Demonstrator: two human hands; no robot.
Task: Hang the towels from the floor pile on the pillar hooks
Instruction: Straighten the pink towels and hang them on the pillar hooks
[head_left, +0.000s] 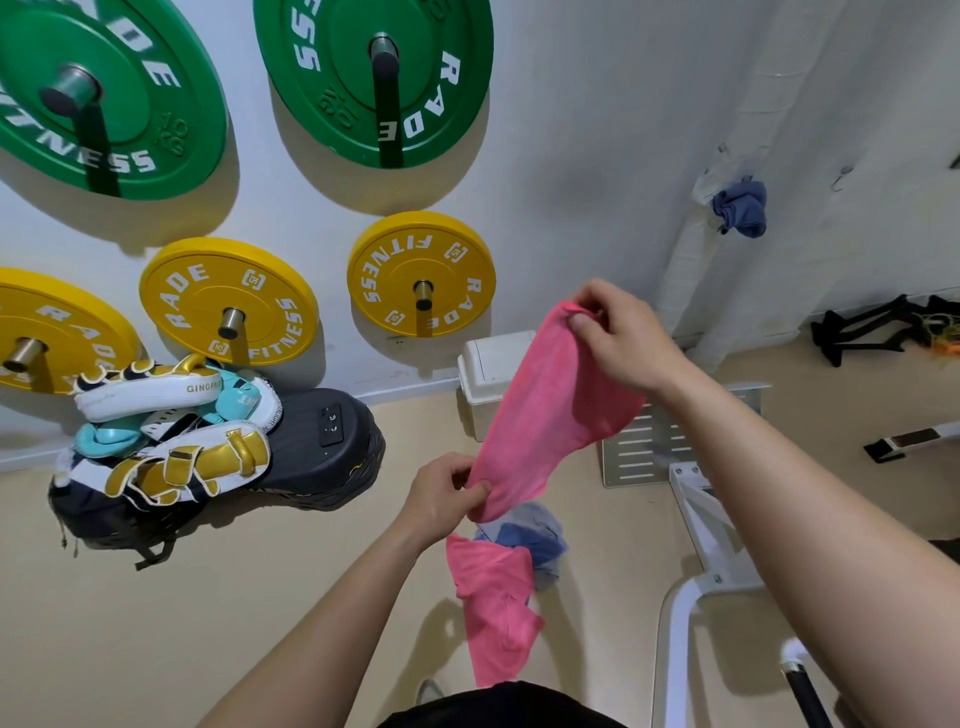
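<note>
pink towel held up in a gym corner

a white wall (571, 156) fills the upper view, hung with green plates (374, 83) and yellow plates (421, 275) on pegs, and a tan floor (260, 597) runs below it. the landmark here is the pink towel (550, 405), stretched on a slant between both hands above the floor. the right hand (618, 338) pinches its upper corner, fingers closed on the cloth. the left hand (447, 499) grips its lower end, fingers closed on the fabric too. below the towel, a second pink cloth (493, 603) hangs or lies loose; i cannot tell whether it is part of the same towel. just right of that, under the towel's low end, a blue towel (535, 540) lies crumpled on the floor. behind the towel stands a white bin (488, 374) against the wall. up and right of the towel, another blue towel (740, 208) hangs on the pillar (696, 270). far left of the towel, boxing pads (171, 431) rest on a black bag (311, 447).
</note>
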